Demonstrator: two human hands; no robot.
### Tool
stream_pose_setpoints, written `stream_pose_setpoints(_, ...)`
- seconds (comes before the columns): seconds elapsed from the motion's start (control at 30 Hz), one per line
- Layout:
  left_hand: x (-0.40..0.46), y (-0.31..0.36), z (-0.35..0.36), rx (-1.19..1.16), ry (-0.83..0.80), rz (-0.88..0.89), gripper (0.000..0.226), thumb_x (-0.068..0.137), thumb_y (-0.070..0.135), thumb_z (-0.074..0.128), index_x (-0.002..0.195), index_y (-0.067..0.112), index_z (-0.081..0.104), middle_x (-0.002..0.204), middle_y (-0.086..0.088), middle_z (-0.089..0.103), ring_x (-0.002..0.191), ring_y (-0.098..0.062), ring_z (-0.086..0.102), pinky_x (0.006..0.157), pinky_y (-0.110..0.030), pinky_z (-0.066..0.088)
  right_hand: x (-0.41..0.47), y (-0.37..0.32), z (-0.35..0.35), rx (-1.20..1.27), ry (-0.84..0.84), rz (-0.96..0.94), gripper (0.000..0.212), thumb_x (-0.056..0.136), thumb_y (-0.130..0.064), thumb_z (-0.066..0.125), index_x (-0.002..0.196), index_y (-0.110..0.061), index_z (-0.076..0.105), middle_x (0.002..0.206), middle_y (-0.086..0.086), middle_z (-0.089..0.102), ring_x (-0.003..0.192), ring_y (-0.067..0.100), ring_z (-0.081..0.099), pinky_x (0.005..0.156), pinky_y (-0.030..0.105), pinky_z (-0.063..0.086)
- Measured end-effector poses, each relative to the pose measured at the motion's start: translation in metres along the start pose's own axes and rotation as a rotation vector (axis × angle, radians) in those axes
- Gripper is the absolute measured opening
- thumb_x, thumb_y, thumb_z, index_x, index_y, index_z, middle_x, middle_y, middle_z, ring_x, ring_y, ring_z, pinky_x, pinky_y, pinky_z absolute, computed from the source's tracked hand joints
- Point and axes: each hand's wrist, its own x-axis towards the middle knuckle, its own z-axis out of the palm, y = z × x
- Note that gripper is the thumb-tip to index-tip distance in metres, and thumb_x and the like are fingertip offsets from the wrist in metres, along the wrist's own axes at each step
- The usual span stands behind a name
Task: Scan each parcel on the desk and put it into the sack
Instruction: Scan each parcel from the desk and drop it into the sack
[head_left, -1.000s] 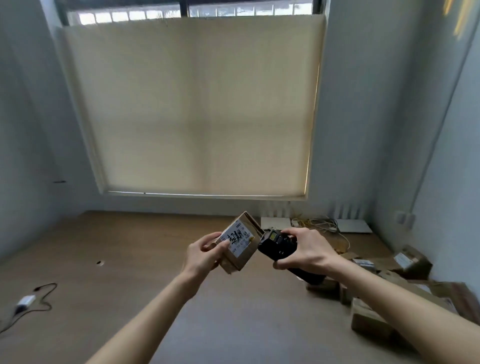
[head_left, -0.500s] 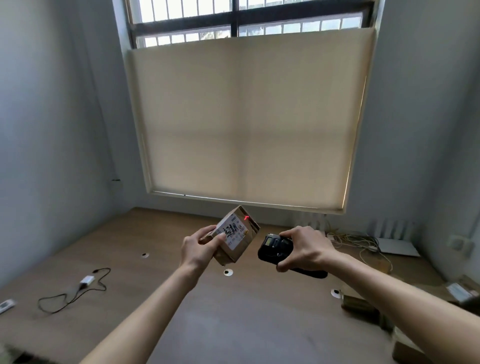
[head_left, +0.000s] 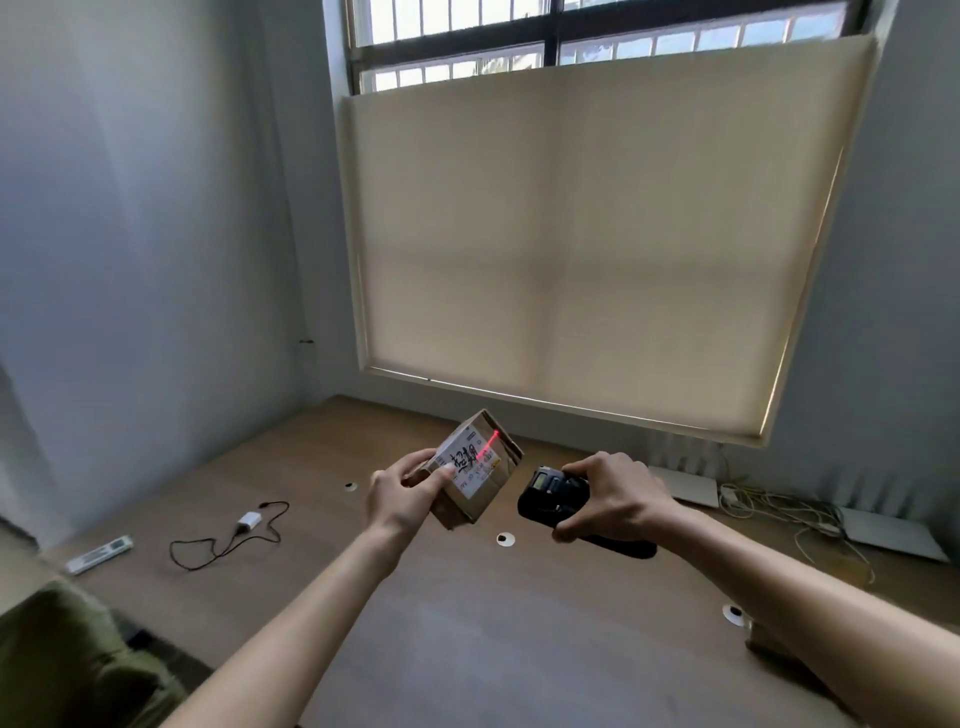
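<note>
My left hand (head_left: 402, 491) grips a small brown cardboard parcel (head_left: 480, 486) above the wooden desk (head_left: 467, 623), its white label turned up and toward the right. A red laser line crosses the label's upper part. My right hand (head_left: 613, 493) holds a black handheld scanner (head_left: 553, 496) just right of the parcel, its head pointing at the label. A green sack (head_left: 67, 660) shows at the lower left corner, beside the desk. Another parcel (head_left: 769, 642) peeks out behind my right forearm.
On the desk's left lie a white charger with a dark cable (head_left: 244, 525) and a white remote (head_left: 98, 553). White flat devices (head_left: 685, 486) and tangled cables (head_left: 779, 506) sit along the back right under the blinded window. Round cable holes (head_left: 505, 539) dot the desk.
The view has swung left, bringing the sack, remote and charger into sight and losing the parcels at the right. A red laser line now lies across the label; both hands keep their hold.
</note>
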Motion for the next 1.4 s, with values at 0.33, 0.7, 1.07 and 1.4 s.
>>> stream_pose_setpoints(0.33, -0.013, -0.036, -0.082, -0.037, 0.170, -0.084, 0.042, 0.067, 0.045, 0.077, 0.106, 0.032, 0.073, 0.104, -0.002, 0.075, 0.098, -0.020, 0.071, 0.087, -0.044, 0.060, 0.033, -0.072, 0.046, 0.149, -0.096, -0.146, 0.050, 0.053, -0.059, 0.087, 0.097, -0.042, 0.072, 0.081, -0.016, 0.069, 0.077, 0.008, 0.066, 0.057, 0.022, 0.044)
stream_pose_setpoints(0.7, -0.022, -0.092, -0.300, -0.285, 0.473, -0.268, 0.033, 0.086, 0.032, 0.076, 0.116, 0.024, 0.065, 0.099, -0.012, 0.076, 0.086, -0.027, 0.072, 0.065, -0.033, 0.058, 0.079, -0.329, 0.166, 0.786, -0.412, -0.361, 0.071, 0.048, -0.054, 0.093, 0.110, -0.024, 0.073, 0.098, -0.003, 0.077, 0.090, 0.017, 0.074, 0.085, 0.035, 0.062)
stream_pose_setpoints(1.07, -0.023, -0.212, -0.560, -0.213, 0.536, -0.444, 0.045, 0.086, 0.037, 0.073, 0.126, 0.020, 0.064, 0.113, -0.010, 0.074, 0.103, -0.025, 0.071, 0.078, -0.036, 0.057, 0.101, -0.586, 0.322, 0.847, -0.677, -0.407, 0.060, 0.067, -0.032, 0.095, 0.121, -0.022, 0.070, 0.106, -0.003, 0.077, 0.090, 0.019, 0.075, 0.087, 0.036, 0.062)
stream_pose_setpoints(1.4, -0.020, -0.375, -0.609, -0.125, 0.498, -0.711, 0.052, 0.075, 0.048, 0.083, 0.116, 0.023, 0.063, 0.109, -0.007, 0.072, 0.093, -0.023, 0.073, 0.068, -0.033, 0.060, 0.116, -0.633, 0.497, 0.647, -0.817, -0.248, 0.079, 0.064, -0.041, 0.096, 0.134, -0.019, 0.065, 0.105, -0.014, 0.071, 0.087, -0.006, 0.066, 0.068, 0.007, 0.049)
